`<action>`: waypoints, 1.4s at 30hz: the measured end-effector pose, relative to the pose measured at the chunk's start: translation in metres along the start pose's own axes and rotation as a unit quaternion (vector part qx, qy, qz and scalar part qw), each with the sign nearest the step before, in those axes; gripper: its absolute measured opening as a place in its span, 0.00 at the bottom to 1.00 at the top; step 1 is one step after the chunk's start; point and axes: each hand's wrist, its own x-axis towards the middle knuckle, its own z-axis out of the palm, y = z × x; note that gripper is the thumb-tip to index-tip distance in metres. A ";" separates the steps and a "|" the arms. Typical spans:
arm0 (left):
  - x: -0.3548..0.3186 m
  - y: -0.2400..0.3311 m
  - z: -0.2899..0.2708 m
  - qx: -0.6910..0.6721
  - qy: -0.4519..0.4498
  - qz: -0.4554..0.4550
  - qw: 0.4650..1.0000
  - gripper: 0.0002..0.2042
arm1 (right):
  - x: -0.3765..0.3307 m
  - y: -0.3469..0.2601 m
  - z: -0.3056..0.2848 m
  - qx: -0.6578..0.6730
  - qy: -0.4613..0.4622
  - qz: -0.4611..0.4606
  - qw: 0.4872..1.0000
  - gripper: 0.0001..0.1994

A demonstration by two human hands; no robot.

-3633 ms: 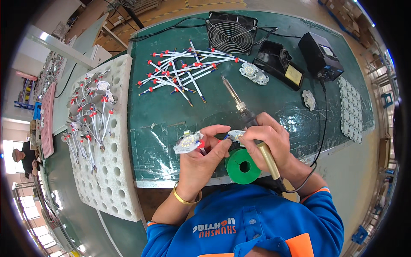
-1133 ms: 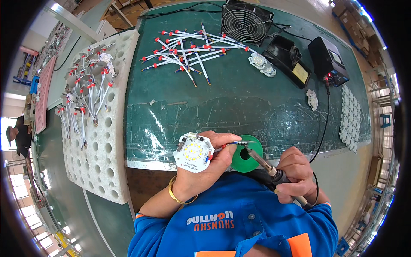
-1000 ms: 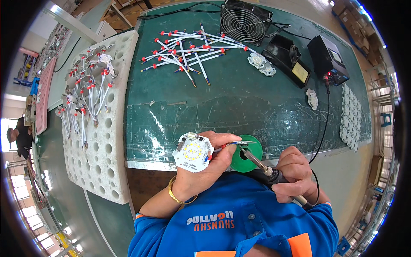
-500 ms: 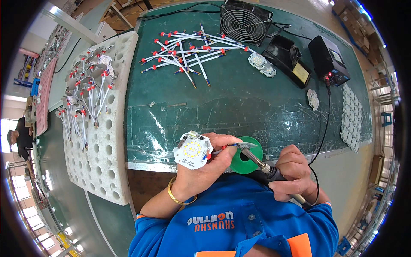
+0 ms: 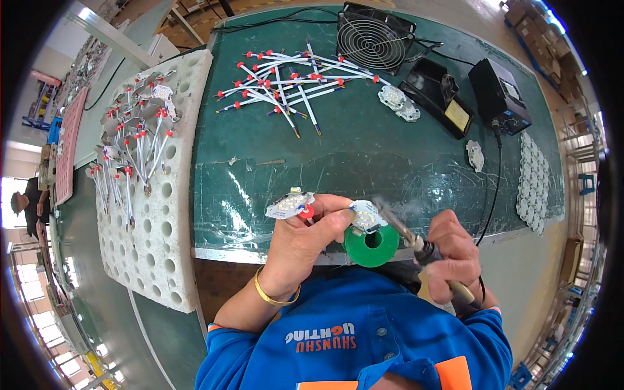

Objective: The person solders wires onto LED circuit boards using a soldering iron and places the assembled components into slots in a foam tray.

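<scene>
My left hand pinches a small white LED circuit board at its left edge, above the green solder spool. A second LED board sits tilted over the back of this hand, with a red clip and a wire beside it; the fingers hide how the two boards join. My right hand is closed around the handle of a soldering iron. Its metal tip points up and left, close by the right edge of the pinched board; I cannot tell whether they touch. Thin smoke drifts near the tip.
White wires with red clips lie piled at the back. Behind them stand a fan, an iron stand and a black soldering station. LED boards lie at right. A holed foam block carries wired parts at left.
My left hand has turned, tilting the first board and bringing the second into plain sight. The iron's tip has swung up from over the spool, and smoke now shows.
</scene>
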 end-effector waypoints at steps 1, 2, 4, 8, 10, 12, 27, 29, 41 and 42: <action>0.002 0.000 0.000 -0.011 0.004 -0.010 1.000 0.08 | 0.003 0.002 -0.002 -0.017 -0.008 0.000 1.000 0.09; 0.003 -0.001 0.000 -0.010 0.003 -0.009 1.000 0.08 | 0.003 0.007 0.002 0.001 0.018 -0.001 1.000 0.09; 0.004 -0.001 0.000 -0.032 -0.005 -0.027 0.999 0.08 | 0.011 0.010 0.008 -0.024 0.021 0.008 0.999 0.10; 0.009 -0.008 -0.005 -0.065 -0.029 -0.033 0.997 0.09 | 0.026 0.015 0.021 -0.085 0.022 0.037 0.995 0.15; 0.012 -0.009 -0.005 -0.100 -0.049 -0.046 0.993 0.09 | 0.033 0.016 0.032 -0.088 0.043 0.063 0.993 0.18; 0.015 -0.007 -0.004 -0.098 -0.062 -0.051 0.992 0.09 | 0.031 0.023 0.038 -0.087 0.063 0.058 0.993 0.18; 0.036 -0.002 -0.018 -0.006 -0.187 0.059 0.981 0.13 | 0.038 0.021 0.035 0.119 0.078 0.150 0.978 0.09; 0.038 -0.006 -0.017 0.009 -0.204 0.029 0.978 0.14 | 0.033 0.022 0.037 0.173 0.105 0.182 0.962 0.09; 0.045 -0.010 -0.038 -0.302 -0.249 0.001 0.920 0.29 | -0.010 0.058 -0.026 -0.368 0.068 -0.015 0.927 0.08; 0.044 -0.010 -0.046 -0.315 -0.257 0.010 0.914 0.27 | -0.015 0.063 -0.037 -0.404 0.052 0.010 0.913 0.08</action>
